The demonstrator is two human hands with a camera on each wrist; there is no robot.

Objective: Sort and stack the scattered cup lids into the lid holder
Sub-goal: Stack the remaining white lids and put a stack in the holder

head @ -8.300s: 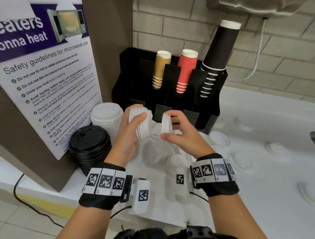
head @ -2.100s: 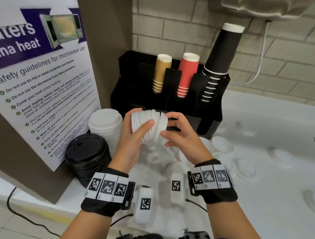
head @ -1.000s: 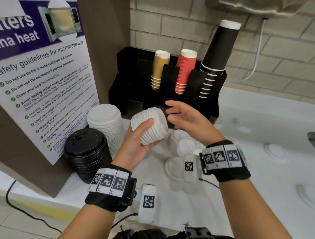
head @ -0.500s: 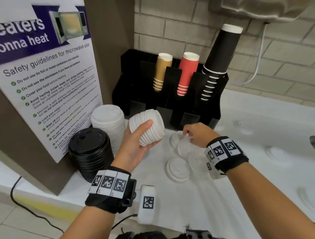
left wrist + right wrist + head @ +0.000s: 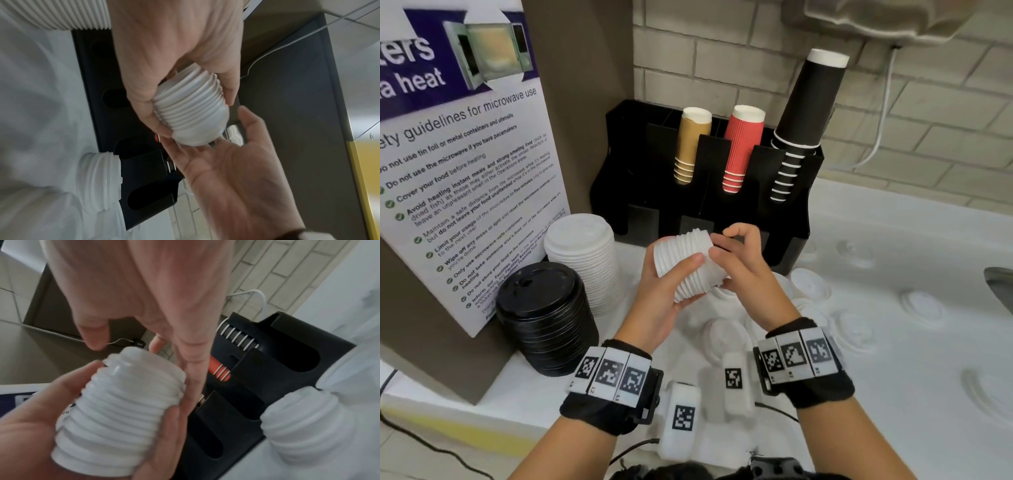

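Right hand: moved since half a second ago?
Yes. The right hand left the loose lids on the white counter, rising leftward to the white stack of nested lids before the black cup holder.

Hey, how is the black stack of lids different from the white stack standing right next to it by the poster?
Colour: the black lid stack is black; the white lid stack is white.
Place: the black lid stack stands nearer the counter's front edge; the white lid stack stands behind it, closer to the cup holder.
Width: the black lid stack looks wider, though it is also nearer the camera.
Shared: both stand upright on the counter, untouched by either hand.
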